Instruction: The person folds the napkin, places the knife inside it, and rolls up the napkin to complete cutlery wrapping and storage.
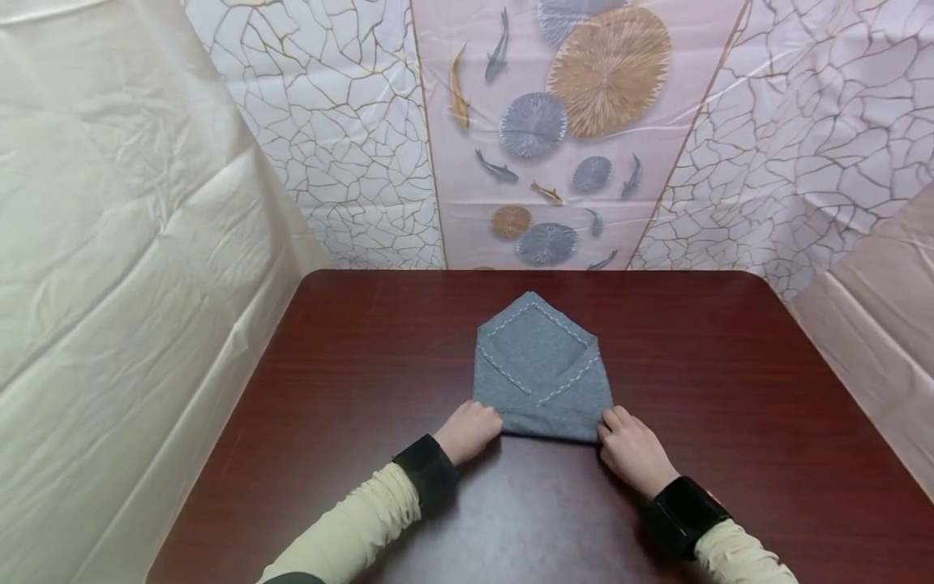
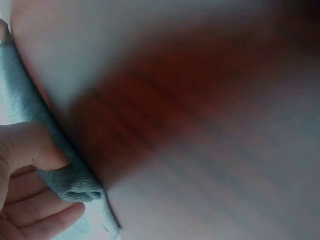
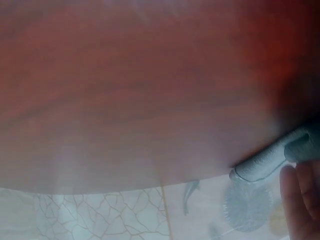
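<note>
A folded grey cloth (image 1: pixel 540 357) with pale zigzag stitching lies on the table in the head view, its pointed end facing away from me. At its near left corner, my left hand (image 1: pixel 470 431) pinches the folded edge. My right hand (image 1: pixel 633 448) grips the near right corner. In the left wrist view, the thumb and fingers of the left hand (image 2: pixel 30 175) close around the rolled edge of the cloth (image 2: pixel 75 180). The right wrist view shows the cloth (image 3: pixel 262 162) at the right, with part of the right hand (image 3: pixel 302 200) against it.
A dark red-brown table (image 1: pixel 350 365) with rounded far corners holds the cloth. Behind it hangs a patterned sheet (image 1: pixel 365 146) with fish and round leaf shapes. Cream fabric (image 1: pixel 131 284) drapes along the left side, and pale fabric (image 1: pixel 876 308) along the right.
</note>
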Demonstrator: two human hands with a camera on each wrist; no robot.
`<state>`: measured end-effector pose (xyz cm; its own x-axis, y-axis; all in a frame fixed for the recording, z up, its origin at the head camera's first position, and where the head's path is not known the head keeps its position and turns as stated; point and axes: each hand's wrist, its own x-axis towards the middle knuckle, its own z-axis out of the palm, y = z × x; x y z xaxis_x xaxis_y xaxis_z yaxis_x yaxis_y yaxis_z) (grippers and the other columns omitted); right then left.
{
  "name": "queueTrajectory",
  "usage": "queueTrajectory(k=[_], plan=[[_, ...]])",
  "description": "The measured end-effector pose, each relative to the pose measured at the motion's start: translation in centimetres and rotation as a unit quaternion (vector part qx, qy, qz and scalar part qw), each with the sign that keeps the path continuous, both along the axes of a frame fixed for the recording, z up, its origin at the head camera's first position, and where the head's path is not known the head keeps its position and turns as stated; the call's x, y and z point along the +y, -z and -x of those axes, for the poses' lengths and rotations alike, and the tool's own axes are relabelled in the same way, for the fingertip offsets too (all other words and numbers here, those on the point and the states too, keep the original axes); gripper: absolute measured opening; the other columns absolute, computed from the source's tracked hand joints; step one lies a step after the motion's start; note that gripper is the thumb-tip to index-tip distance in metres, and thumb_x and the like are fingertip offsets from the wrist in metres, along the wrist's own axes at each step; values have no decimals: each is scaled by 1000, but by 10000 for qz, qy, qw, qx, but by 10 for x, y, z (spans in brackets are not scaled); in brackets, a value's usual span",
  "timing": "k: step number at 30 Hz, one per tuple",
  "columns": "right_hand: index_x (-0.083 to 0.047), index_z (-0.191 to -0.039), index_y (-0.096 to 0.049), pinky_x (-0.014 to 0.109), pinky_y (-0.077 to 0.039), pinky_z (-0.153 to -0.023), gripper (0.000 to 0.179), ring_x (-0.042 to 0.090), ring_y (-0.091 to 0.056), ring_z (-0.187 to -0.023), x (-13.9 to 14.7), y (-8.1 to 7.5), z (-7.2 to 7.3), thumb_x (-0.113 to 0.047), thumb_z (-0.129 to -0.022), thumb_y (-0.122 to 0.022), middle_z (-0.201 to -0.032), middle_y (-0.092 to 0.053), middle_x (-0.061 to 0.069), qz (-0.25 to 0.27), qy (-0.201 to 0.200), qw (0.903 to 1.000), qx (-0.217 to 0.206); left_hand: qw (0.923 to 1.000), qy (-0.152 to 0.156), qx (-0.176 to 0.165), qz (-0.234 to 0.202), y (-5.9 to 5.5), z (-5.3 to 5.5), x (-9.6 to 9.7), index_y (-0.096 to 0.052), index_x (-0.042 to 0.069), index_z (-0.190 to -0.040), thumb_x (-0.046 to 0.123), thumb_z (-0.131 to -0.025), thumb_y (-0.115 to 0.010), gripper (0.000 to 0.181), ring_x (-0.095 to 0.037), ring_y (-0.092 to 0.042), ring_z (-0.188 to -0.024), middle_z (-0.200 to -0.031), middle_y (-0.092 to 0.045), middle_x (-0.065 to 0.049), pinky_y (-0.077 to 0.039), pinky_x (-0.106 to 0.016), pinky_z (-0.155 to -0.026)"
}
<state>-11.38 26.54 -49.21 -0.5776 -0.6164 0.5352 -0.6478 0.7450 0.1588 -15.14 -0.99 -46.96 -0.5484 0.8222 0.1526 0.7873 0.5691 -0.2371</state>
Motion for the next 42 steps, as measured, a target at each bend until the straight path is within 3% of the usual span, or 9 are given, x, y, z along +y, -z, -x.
queueTrajectory(k=[6,9,14,18,23,27,30,37,42], plan=[[8,-77,-58,38,-43,-60,20,31,-44,-72,2,4,-1,2,-70,-40,-81,-46,16,171,-50,9997,-191,9996,-6,-97,-270,0,7,-4,-58,12,-68,4,-70,-66,13,-16,-59,-58,-63,-57,1,-47,-28,-52],[7,-82,-58,38,-45,-65,16,31,-47,-77,4,4,-3,8,-71,-47,-85,-49,16,272,102,9983,-504,9983,-45,-351,-471,-1,9,-6,-55,10,-72,4,-70,-67,13,-17,-60,-61,-65,-58,-1,-48,-29,-55],[4,-88,-55,35,-45,-65,16,26,-51,-76,6,3,-7,9,-74,-60,-81,-53,11,521,402,9889,-1331,9895,-165,-1105,-921,0,11,-14,-53,5,-84,4,-72,-65,17,-21,-60,-69,-72,-58,-5,-48,-31,-63],[6,-96,-54,35,-46,-63,21,24,-55,-75,5,-2,-7,9,-76,-63,-81,-57,12,841,538,9750,-1984,9716,-376,-1942,-1301,3,15,-22,-52,1,-98,1,-76,-60,23,-23,-60,-79,-84,-60,-9,-48,-32,-70],[3,-97,-56,34,-47,-58,21,22,-58,-70,5,-10,-3,9,-78,-62,-81,-60,10,1249,572,9612,-2394,9360,-443,-2987,-1810,3,21,-31,-49,-2,-109,-7,-80,-48,30,-23,-59,-80,-87,-60,-14,-47,-32,-73],[1,-97,-60,32,-46,-58,20,18,-57,-70,6,-15,2,8,-79,-62,-84,-59,7,1380,616,9538,-2597,9168,-525,-3289,-2204,5,28,-38,-54,0,-106,-8,-83,-49,25,-18,-52,-72,-82,-61,-11,-44,-30,-70],[2,-96,-64,32,-44,-56,18,17,-54,-67,6,-18,7,6,-78,-63,-79,-55,5,1429,780,9497,-2676,9144,-647,-3208,-2382,7,34,-40,-60,2,-101,-6,-82,-54,21,-16,-53,-74,-89,-64,-9,-44,-29,-72],[0,-95,-70,35,-44,-51,18,23,-53,-59,0,-25,17,1,-78,-63,-72,-52,7,1014,1373,9409,-2924,9253,-924,-3029,-2088,0,45,-37,-69,4,-97,-4,-80,-57,22,-15,-57,-79,-90,-67,-5,-45,-27,-69],[-4,-86,-67,41,-45,-51,11,29,-58,-62,-2,-29,22,-2,-74,-67,-73,-60,9,950,1709,9342,-2984,9202,-1463,-3138,-1826,-7,48,-33,-72,9,-95,-1,-79,-57,25,-10,-51,-69,-93,-68,-1,-41,-23,-61]])
